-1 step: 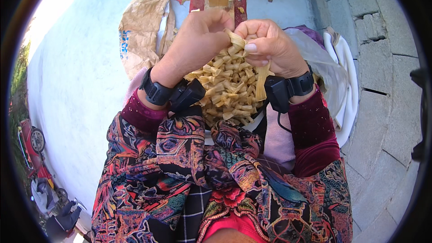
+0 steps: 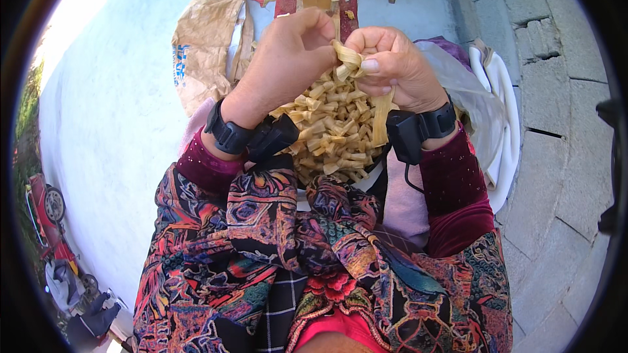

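One husk strip (image 2: 382, 123) points lengthwise downward from the right fingers (image 2: 369, 38).

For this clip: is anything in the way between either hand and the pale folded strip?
Nothing visible is. The right hand pinches the pale folded strip; the left hand is close against it, its grip partly hidden. The heap of pale pieces lies below, not between.

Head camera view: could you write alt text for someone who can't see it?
A person's right hand pinches a twisted strip of pale dried husk, the left hand at its upper end, over a heap of small knotted husk pieces. The person wears black wristbands. Ahead and to the left lies a crumpled brown paper sack.
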`<state>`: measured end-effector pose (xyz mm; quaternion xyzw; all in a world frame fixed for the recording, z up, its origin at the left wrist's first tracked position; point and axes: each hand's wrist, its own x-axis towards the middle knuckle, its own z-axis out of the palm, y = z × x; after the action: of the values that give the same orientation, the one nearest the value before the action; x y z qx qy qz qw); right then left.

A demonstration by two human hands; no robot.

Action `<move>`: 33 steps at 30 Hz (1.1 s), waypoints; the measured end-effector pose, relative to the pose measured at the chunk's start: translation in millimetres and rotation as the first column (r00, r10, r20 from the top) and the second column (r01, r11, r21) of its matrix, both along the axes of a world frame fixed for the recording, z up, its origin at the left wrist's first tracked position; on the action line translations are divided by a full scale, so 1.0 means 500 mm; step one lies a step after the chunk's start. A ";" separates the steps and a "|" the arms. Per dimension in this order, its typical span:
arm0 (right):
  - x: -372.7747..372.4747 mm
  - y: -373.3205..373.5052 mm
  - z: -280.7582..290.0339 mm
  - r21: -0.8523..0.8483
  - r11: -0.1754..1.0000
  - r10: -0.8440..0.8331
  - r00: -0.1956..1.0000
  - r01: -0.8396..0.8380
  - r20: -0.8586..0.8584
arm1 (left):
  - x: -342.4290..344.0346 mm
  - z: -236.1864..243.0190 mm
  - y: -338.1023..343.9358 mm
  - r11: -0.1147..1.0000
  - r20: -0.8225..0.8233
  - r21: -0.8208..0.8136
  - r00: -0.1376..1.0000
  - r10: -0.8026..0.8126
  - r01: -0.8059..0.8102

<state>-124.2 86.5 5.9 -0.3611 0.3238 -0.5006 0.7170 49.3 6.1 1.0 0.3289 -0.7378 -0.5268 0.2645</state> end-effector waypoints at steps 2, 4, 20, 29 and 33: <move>0.000 0.000 -0.003 -0.046 0.998 -0.041 0.989 0.048 0.139 | -0.005 -0.006 0.005 0.965 0.059 -0.236 0.990 0.129 -0.111; 0.004 0.001 -0.005 -0.009 0.994 -0.111 0.993 0.112 0.038 | -0.005 -0.006 0.007 0.957 -0.033 -0.280 0.997 0.069 -0.076; -0.035 0.025 0.047 -0.259 0.952 -0.271 0.833 0.160 -0.483 | 0.048 0.018 -0.023 0.493 -0.766 0.531 0.639 -0.068 0.689; -0.029 0.010 -0.003 -0.368 0.916 -0.384 0.619 0.160 -0.685 | 0.062 0.009 -0.064 0.923 0.096 -0.312 0.974 -0.204 0.224; -0.001 -0.003 -0.011 -0.395 0.914 -0.367 0.607 0.094 -0.705 | 0.028 -0.003 -0.019 0.702 0.180 -0.675 0.973 -0.142 0.227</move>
<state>-124.9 84.9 0.5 -0.6038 0.5560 -0.4340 0.3715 63.4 -3.6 -0.3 0.1603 -0.9239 -0.2174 0.2712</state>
